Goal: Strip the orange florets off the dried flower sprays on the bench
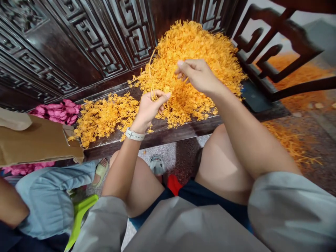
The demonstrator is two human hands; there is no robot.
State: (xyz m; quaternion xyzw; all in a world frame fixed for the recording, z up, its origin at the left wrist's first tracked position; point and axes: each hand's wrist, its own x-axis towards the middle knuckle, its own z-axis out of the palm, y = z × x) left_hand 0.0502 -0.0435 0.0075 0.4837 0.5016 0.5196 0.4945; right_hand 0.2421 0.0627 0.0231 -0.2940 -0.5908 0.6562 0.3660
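Left hand (151,106) pinches strand (150,70), held up clear of orange heap (189,49). Right hand (198,75) curled just above heap, pinch unclear. Heap banked against carved panel (131,31), spilling along bench (162,127) front edge.

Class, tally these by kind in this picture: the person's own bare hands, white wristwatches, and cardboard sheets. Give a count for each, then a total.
bare hands: 2 (left hand, right hand)
white wristwatch: 1
cardboard sheet: 1
total: 4
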